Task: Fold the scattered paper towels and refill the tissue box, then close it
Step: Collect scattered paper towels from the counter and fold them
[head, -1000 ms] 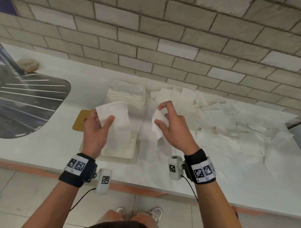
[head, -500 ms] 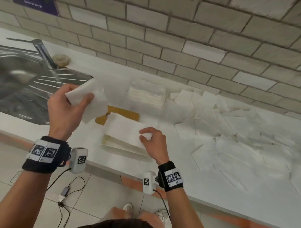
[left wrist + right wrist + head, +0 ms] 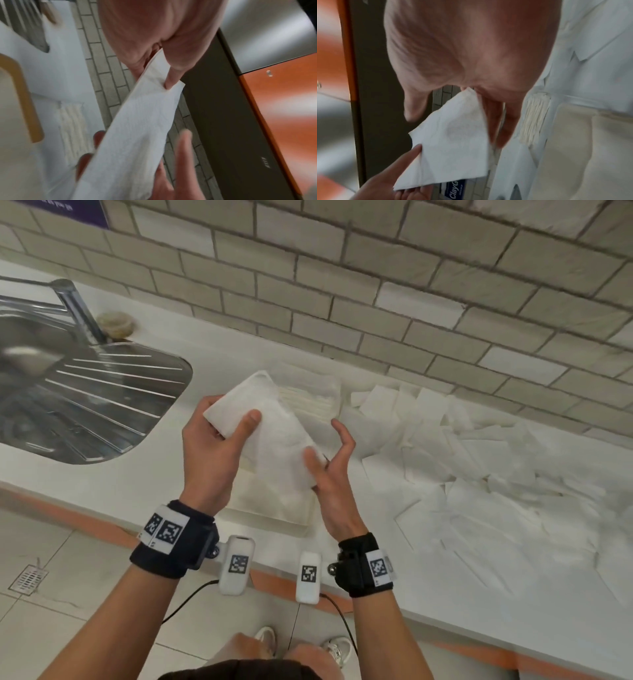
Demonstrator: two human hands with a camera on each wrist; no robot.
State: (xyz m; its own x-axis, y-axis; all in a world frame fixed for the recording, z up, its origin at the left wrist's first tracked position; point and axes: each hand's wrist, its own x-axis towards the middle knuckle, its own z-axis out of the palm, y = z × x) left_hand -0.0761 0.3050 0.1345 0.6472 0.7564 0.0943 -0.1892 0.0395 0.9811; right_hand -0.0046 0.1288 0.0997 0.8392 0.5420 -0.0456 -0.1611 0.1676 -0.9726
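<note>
pinching one folded paper towel [image 3: 274, 436] between both hands, left hand [image 3: 212, 446]; right hand [image 3: 330, 474]

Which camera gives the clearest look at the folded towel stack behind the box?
Head view: the folded towel stack sits whole against the counter, partly behind the held paper towel. Both wrist views catch only a blurred slice of its layered edge.
</note>
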